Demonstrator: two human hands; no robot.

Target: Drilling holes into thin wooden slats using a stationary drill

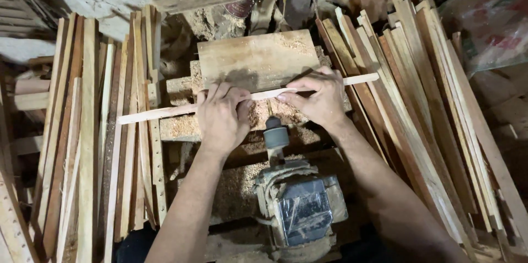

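The left hand (pixel 221 117) lies palm down on a thin wooden strip (pixel 165 112), with the fingers curled over its top edge, so the strip is pressed and held under them. The right hand (pixel 319 98) is also closed on the same strip, a little further to the right; its thumb and fingertips pinch the strip from above. The strip is long and pale, and it runs almost level across the picture, slightly rising to the right, where its end sticks out past the right hand.

The strip rests over a small wooden work table (pixel 256 59) covered with sawdust (pixel 181 125). Just below the hands, between the two wrists, stands a dark round spindle (pixel 276 135) of an electric motor (pixel 300 208); the motor body is grey and dusty. It seems that the strip passes just above this spindle, but the hands hide the exact place of contact.

On the left side many wooden slats (pixel 88 142) lie stacked side by side, and on the right there is another pile of slats (pixel 418 103), leaning at an angle.
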